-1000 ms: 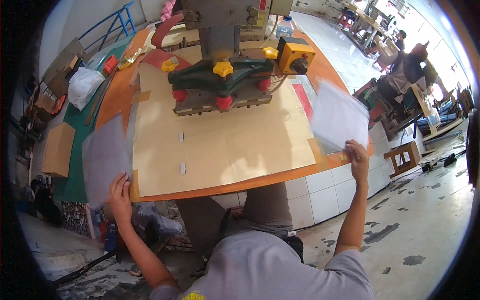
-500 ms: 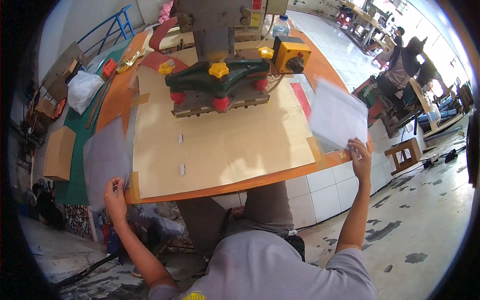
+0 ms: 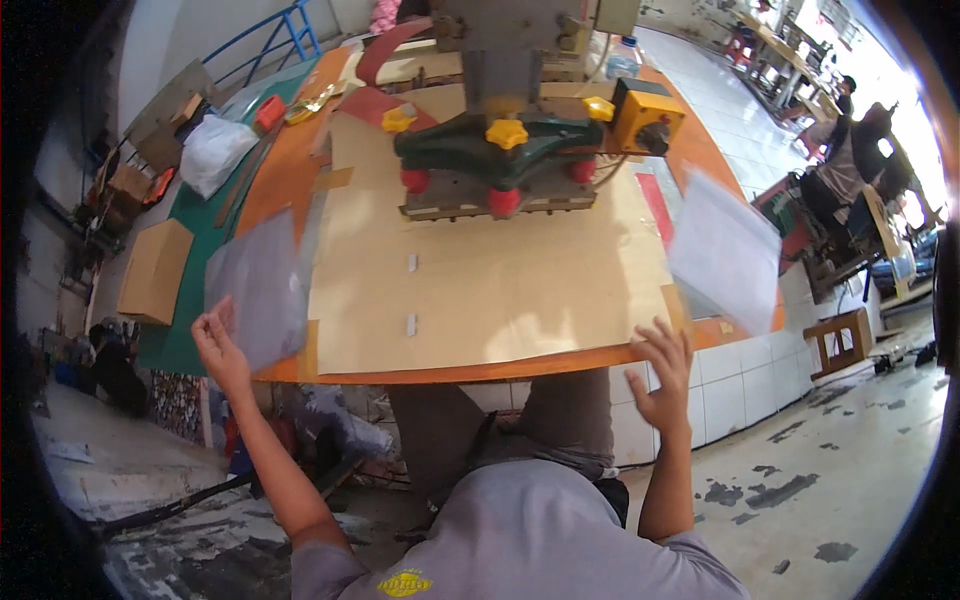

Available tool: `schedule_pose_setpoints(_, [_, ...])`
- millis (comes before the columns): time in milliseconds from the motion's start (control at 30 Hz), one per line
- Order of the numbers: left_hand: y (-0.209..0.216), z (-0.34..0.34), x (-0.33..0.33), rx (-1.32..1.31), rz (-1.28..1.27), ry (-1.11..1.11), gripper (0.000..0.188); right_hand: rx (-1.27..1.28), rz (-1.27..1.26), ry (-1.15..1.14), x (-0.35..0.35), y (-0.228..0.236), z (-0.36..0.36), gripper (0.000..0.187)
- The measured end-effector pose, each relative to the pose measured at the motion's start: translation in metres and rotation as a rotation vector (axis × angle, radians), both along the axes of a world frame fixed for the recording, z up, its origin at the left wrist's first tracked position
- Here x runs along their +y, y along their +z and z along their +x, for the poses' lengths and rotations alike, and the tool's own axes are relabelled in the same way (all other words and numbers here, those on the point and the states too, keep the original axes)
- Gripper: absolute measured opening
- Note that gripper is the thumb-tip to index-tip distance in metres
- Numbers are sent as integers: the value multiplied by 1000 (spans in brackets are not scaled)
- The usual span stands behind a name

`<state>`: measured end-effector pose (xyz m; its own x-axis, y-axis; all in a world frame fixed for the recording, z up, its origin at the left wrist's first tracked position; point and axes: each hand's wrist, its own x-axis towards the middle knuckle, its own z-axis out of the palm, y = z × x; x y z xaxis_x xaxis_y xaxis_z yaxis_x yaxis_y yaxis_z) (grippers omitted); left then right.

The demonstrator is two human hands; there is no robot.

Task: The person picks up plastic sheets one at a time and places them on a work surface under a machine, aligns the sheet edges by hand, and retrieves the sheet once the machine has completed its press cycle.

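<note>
A person's left hand [image 3: 218,345] is pinching a clear plastic sheet [image 3: 258,298] lying at the left edge of an orange worktable [image 3: 290,180]. Their right hand [image 3: 662,378] is hanging open, fingers spread, gripping nothing, just below another translucent plastic sheet [image 3: 722,250] at the table's right edge.

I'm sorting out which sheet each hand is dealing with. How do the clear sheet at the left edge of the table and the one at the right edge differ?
The left sheet is pinched at its near corner by the left hand; the right sheet lies beyond the open right hand, which does not grip it. The left sheet overlaps the brown board; the right sheet overhangs the table edge. Both are translucent, rectangular plastic.
</note>
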<state>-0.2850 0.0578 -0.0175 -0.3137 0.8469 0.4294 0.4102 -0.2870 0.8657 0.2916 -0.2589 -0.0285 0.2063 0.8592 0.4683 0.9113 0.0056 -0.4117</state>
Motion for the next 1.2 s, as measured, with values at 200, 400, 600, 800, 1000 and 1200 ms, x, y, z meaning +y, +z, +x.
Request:
schedule_pose_setpoints(200, [14,85,-55,309,215,-267,22,303,23,472,32,2,-88,38])
schedule_pose_setpoints(400, [-22,209,-168,435,180,-1146,11,1525,-438,432,49,4,-140,39])
schedule_pose_setpoints(600, [-20,234,-210,431,86,-1249,37,1434,-444,196,39,-21,-103,33])
schedule_pose_setpoints(800, [-12,233,-160,686,128,-410,66,1332,-302,151,9,-28,-60,29])
schedule_pose_setpoints(1000, [7,242,-130,539,74,-486,77,1299,-219,309,-5,-37,-35,26])
schedule_pose_setpoints(1200, [40,263,-114,-432,-179,-832,62,1105,147,232,27,17,-29,24])
